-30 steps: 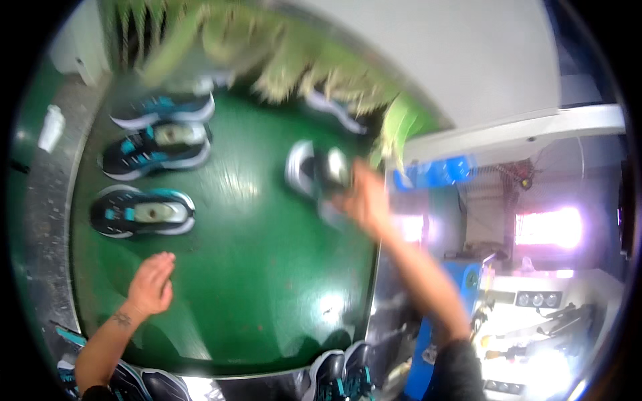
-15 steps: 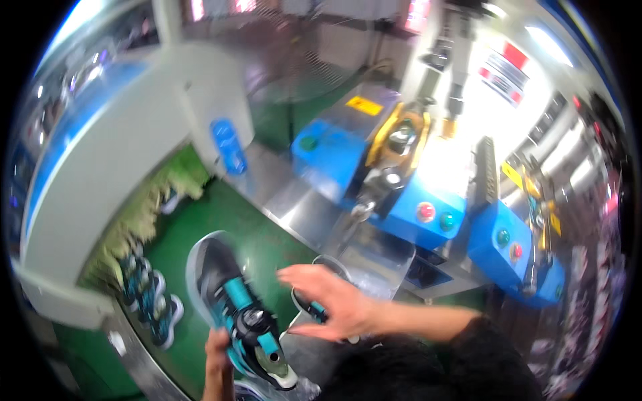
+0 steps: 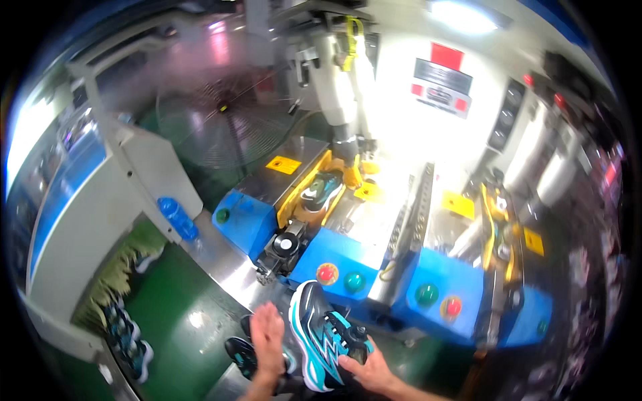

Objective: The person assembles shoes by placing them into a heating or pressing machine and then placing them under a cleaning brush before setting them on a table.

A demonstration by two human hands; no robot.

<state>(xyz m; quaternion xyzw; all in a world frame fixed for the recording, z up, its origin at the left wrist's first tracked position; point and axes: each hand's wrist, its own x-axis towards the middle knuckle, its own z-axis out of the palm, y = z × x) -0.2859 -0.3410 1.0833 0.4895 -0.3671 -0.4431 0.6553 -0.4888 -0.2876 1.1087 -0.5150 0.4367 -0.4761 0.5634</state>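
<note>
A black, teal and white sneaker [image 3: 317,341] is tilted, toe up, in front of the machine. My right hand [image 3: 370,366] holds it by the ankle end, where a dark rounded piece sticks out of the opening. Beside the sole, my left hand [image 3: 269,334] is open, fingers stretched up, with nothing in it. Another dark sneaker with teal parts [image 3: 241,354] lies below and left of that hand, which partly covers it. A similar sneaker [image 3: 324,190] sits between yellow pads in the machine's left station.
Blue control boxes [image 3: 344,264] carry red and green push buttons along the machine's front. A blue bottle [image 3: 178,218] stands on the metal ledge. Several sneakers [image 3: 127,341] are on a green surface at the left, by a fringed opening [image 3: 117,267]. A caged fan [image 3: 224,110] stands behind.
The sneaker has passed from my left hand to my right. My left hand is now open. The view has swung toward the machine, whose left station now shows a sneaker.
</note>
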